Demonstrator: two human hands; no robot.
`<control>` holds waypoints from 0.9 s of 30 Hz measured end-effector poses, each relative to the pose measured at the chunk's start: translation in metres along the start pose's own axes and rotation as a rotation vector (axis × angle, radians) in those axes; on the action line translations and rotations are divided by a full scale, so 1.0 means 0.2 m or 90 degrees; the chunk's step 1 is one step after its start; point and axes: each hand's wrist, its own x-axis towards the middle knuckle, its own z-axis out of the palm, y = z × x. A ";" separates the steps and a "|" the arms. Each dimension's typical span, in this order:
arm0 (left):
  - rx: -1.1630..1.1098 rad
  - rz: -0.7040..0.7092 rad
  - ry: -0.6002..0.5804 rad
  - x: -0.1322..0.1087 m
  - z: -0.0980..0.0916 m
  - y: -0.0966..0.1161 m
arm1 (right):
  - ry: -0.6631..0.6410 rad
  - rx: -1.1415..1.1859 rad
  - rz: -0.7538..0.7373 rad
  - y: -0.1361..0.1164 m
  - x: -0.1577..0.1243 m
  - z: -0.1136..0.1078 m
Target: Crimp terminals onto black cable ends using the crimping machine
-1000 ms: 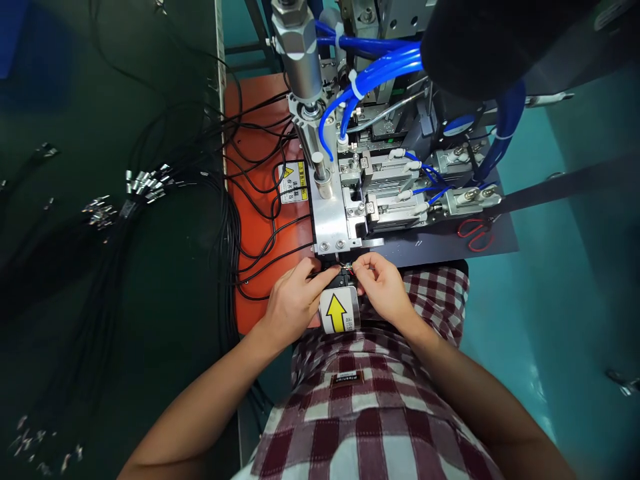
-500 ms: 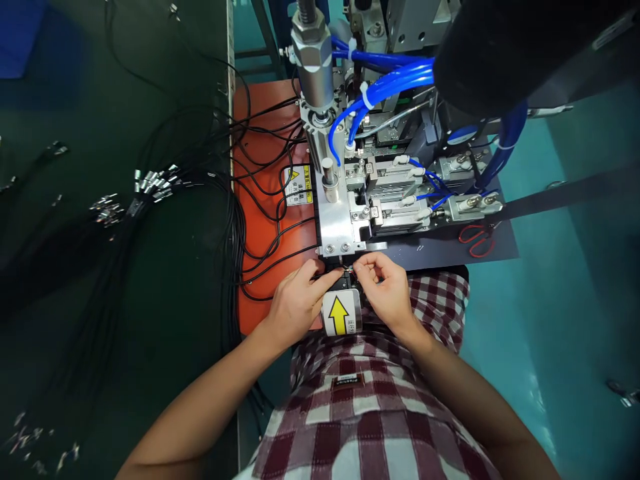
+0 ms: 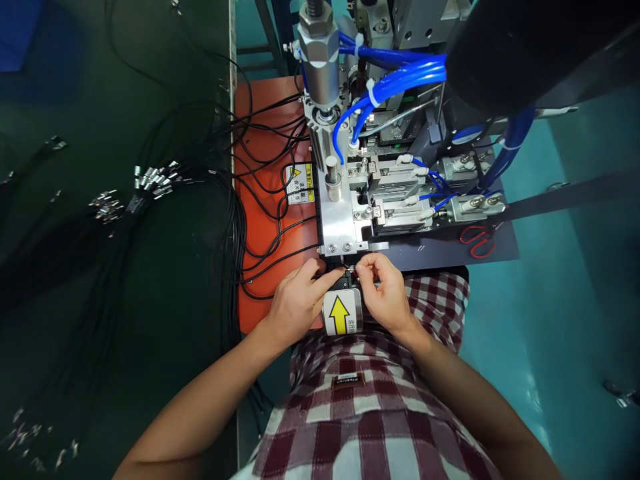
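Observation:
My left hand is at the front of the metal machine, its index finger reaching right onto a small silvery part on a black block. Its other fingers are curled, and what they hold is hidden. My right hand faces it from the other side, thumb and index finger pinched at the same spot. Tiny thin strands, partly reddish, show by those fingertips, too small to name surely. Just below the fingers, a plate with a yellow arrow label fronts the block.
Black cables run across the orange mat to the machine's left side. Bundled cables with silvery connectors lie on the dark table at left. Red-handled scissors rest at right. Blue air tubes arch above.
My right hand's fingertips have drawn slightly right, away from the left index finger. My left hand stays in place. The view has shifted a little.

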 end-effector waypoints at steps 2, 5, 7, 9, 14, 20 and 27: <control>-0.004 0.000 0.000 0.00 0.00 0.00 | -0.001 -0.006 -0.002 0.00 0.00 0.00; -0.013 -0.003 -0.001 -0.01 0.00 -0.01 | -0.006 0.003 0.033 0.02 0.00 0.02; -0.015 -0.004 0.000 -0.01 0.00 -0.01 | -0.017 0.034 0.083 0.05 0.00 0.02; -0.015 -0.003 0.002 0.00 0.00 0.00 | -0.031 0.064 0.134 0.07 -0.02 0.01; -0.031 0.004 0.001 0.00 0.00 0.00 | 0.033 -0.013 0.067 0.01 -0.02 -0.04; -0.047 -0.022 0.003 -0.01 0.01 -0.01 | -0.010 -0.144 -0.049 -0.10 0.03 -0.02; -0.038 -0.023 -0.014 -0.01 0.01 -0.01 | -0.008 0.017 0.072 -0.04 0.03 0.00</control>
